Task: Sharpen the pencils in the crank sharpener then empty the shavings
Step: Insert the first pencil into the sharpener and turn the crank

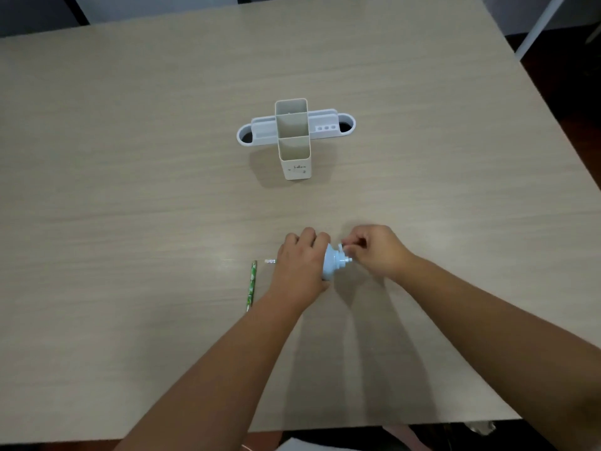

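The wide tabletop (130,157) has open room on all sides, with a white organiser (294,138) well beyond the hands. Near its front-middle the left hand (300,265) is clamped over the blue crank sharpener (331,263), whose axis runs left-right; a pencil end (270,261) juts out leftward. The right hand (374,252) pinches the crank (343,247) on the right. A green pencil (251,284) lies just left, nearest the left hand.

left hand (300,262): palm down, fingers curled closed | right hand (374,250): fingertips pinched | forearms converging
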### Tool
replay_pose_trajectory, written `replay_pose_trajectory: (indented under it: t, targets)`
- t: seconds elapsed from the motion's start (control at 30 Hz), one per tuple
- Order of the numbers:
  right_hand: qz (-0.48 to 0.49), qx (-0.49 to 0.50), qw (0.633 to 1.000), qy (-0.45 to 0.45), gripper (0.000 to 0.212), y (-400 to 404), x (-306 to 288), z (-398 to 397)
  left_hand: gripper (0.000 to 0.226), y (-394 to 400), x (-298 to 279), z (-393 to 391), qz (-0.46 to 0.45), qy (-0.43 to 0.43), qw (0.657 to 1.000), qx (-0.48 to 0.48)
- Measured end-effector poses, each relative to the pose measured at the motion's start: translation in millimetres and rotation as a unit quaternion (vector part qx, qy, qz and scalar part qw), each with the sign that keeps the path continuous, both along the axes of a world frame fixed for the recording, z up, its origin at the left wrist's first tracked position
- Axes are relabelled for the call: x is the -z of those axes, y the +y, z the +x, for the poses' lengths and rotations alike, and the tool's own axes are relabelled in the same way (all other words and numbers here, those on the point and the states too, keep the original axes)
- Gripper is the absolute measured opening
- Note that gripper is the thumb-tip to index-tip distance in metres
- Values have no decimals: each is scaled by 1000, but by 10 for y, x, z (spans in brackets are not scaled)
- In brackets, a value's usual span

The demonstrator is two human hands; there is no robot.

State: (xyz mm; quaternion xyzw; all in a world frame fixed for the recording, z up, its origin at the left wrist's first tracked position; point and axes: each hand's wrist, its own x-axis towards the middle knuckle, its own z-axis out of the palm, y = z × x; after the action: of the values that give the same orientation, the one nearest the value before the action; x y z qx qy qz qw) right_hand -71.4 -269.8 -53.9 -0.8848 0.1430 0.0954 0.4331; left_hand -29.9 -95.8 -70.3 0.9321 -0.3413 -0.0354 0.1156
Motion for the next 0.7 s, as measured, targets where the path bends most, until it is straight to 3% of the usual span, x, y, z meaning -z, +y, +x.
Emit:
replay_pose_trajectory:
  t: [0.07, 0.13, 0.27, 0.33, 0.47, 0.7]
  targets:
    - [-34, -62, 997, 41, 8, 83, 84, -294, 65, -18, 4, -7, -6, -4, 1000, -12]
    - [18, -72, 996, 43, 11, 122, -68, -592, 64, -10, 15, -17, -9, -2, 1000, -5]
    - [105, 62, 990, -64, 9, 37, -282, -294, 69, 2, 18, 26, 6, -2, 1000, 13]
    - [68, 85, 992, -69, 4, -12, -176, -42, 66, 4, 38, 35, 5, -3, 1000, 13]
    - [-30, -9, 999, 7, 5, 34, 165, -168, 66, 11, 36, 15, -12, -6, 1000, 11]
    - [-40, -62, 997, 12, 6, 86, 133, -420, 72, 9, -63, -37, -4, 13, 1000, 3]
